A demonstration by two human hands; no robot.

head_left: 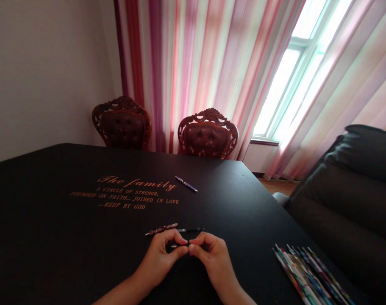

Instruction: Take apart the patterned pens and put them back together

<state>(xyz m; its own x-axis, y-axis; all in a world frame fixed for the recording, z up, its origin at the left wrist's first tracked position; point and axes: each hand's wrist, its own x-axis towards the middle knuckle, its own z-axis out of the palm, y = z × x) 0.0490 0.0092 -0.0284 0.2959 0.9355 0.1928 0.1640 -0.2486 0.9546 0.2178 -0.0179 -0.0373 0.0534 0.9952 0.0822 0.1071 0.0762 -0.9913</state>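
My left hand (162, 250) and my right hand (211, 253) meet fingertip to fingertip above the black table (68, 254). Both are closed in a pinch, and whatever sits between the fingertips is too small or hidden to name. A small silver piece (173, 246) shows inside the curl of my left thumb and forefinger; whether it is held or lies on the table I cannot tell. Just beyond my left hand lies a dark red patterned pen barrel (162, 229). Beside it, a thin pen refill (191, 230) with a dark end lies behind my fingers.
Farther off on the table lies a blue-purple patterned pen (186, 184), right of gold lettering. A bundle of several colourful pens (310, 275) rests near the right edge. Two carved chairs (208, 137) stand beyond the far edge, and a dark sofa (345, 199) is on the right.
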